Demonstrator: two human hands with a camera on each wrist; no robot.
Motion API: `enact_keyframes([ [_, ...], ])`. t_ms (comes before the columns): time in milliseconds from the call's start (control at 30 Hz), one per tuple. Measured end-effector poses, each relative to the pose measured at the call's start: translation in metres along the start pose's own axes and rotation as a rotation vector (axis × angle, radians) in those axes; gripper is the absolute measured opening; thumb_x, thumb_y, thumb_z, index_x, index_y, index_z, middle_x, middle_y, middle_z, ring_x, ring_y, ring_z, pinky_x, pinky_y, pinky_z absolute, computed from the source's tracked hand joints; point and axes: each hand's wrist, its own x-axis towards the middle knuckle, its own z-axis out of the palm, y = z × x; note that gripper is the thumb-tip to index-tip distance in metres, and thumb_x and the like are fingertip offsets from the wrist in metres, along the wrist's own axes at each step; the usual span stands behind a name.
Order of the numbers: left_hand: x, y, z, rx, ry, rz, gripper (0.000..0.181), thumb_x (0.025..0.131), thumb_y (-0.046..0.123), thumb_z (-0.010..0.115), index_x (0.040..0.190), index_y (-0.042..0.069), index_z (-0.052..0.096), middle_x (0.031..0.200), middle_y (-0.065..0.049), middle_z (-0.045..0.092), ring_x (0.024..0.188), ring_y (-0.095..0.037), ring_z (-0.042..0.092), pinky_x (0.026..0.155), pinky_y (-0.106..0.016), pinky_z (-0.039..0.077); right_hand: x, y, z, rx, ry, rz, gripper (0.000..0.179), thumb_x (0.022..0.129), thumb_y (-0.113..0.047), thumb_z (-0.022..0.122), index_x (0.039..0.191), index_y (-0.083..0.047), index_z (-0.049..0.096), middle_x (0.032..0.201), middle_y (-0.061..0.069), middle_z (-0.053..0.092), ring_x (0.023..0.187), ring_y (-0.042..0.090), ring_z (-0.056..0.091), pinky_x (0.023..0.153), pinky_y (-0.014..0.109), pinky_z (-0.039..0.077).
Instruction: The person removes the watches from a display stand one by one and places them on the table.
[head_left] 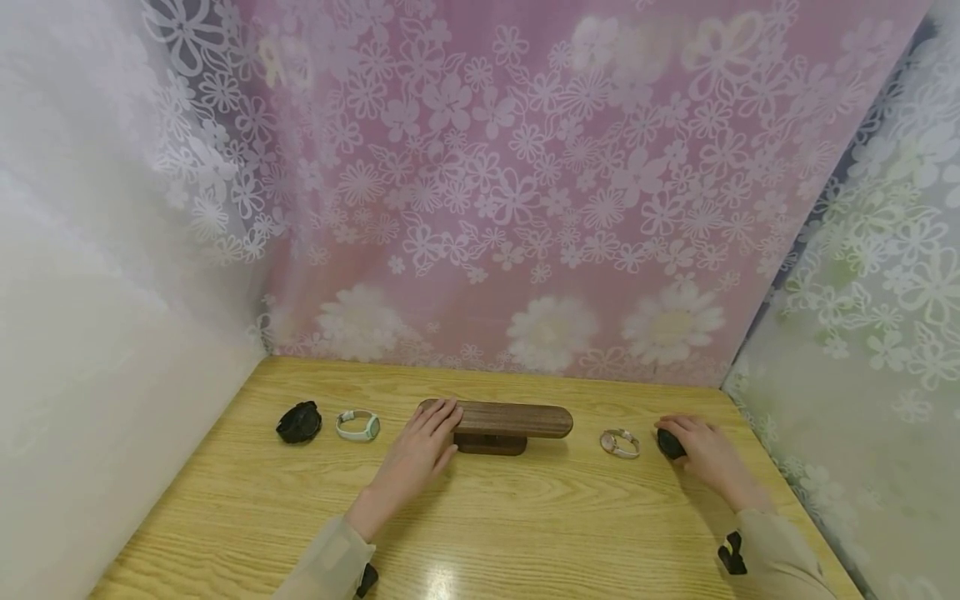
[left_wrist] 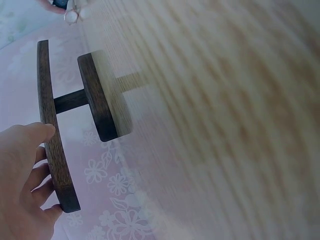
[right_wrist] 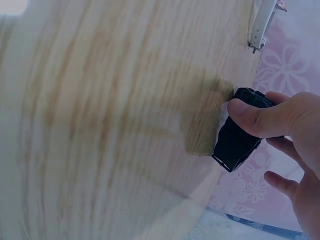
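Note:
A dark wooden T-shaped watch stand (head_left: 517, 418) sits near the back of the table, its long bar raised on a short post over a base (left_wrist: 97, 97). My left hand (head_left: 422, 442) grips the left end of the bar, thumb on one side and fingers on the other. At the far right, my right hand (head_left: 701, 450) pinches a black watch (right_wrist: 237, 132) between thumb and fingers. The watch's face is not visible. Left of that hand lies a watch with a light strap (head_left: 619, 443), apart from it.
On the table's left side lie a black watch with a bulky strap (head_left: 298, 422) and a pale green watch (head_left: 357, 426). Flowered pink cloth (head_left: 465, 208) hangs behind the wooden table (head_left: 480, 533). Pale cloth walls (head_left: 877, 333) close off both sides.

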Motion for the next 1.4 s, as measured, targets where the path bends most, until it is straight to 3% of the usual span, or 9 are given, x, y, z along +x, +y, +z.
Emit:
enact_keyframes([
  [333,0.0,0.0,0.0,0.004,-0.011,-0.008,0.059,0.098,0.024,0.07,0.15,0.006,0.05,0.156,-0.013,0.046,0.144,-0.03,0.042,0.12,-0.048,0.034,-0.003,-0.005,-0.003,0.041,-0.049,0.017,0.072,0.066,0.007,0.09,0.133,-0.001,0.064,0.136,0.023,0.059,0.12,0.047,0.057,0.085,0.069,0.05],
  [633,0.0,-0.001,0.0,0.002,-0.011,-0.002,0.059,0.098,0.024,0.07,0.15,0.006,0.05,0.155,-0.013,0.046,0.144,-0.03,0.042,0.12,-0.049,0.033,-0.006,-0.007,-0.005,0.096,-0.047,0.018,0.076,0.068,0.01,0.087,0.139,0.003,0.058,0.139,0.027,0.056,0.115,0.049,0.06,0.085,0.068,0.051],
  [967,0.0,0.0,-0.002,-0.003,-0.024,-0.001,0.059,0.098,0.024,0.07,0.151,0.006,0.049,0.156,-0.013,0.045,0.144,-0.03,0.042,0.121,-0.049,0.033,-0.007,-0.007,-0.009,0.13,-0.08,0.095,0.078,0.071,0.001,0.088,0.141,0.006,0.054,0.135,0.032,0.056,0.111,0.053,0.06,0.088,0.07,0.048],
  [1267,0.0,0.0,-0.002,-0.01,-0.007,0.006,0.059,0.097,0.023,0.071,0.15,0.006,0.05,0.155,-0.014,0.046,0.143,-0.031,0.043,0.12,-0.05,0.034,-0.013,-0.012,-0.019,0.076,-0.001,0.089,0.069,0.076,0.008,0.083,0.139,0.006,0.055,0.13,0.031,0.06,0.105,0.051,0.063,0.083,0.067,0.052],
  [1400,0.0,-0.001,-0.002,-0.002,-0.009,0.001,0.059,0.097,0.024,0.071,0.15,0.006,0.05,0.155,-0.013,0.047,0.144,-0.03,0.043,0.12,-0.049,0.034,-0.015,-0.016,-0.02,0.068,0.081,0.061,0.063,0.078,0.008,0.081,0.136,0.006,0.058,0.125,0.029,0.063,0.098,0.048,0.065,0.078,0.062,0.055],
])
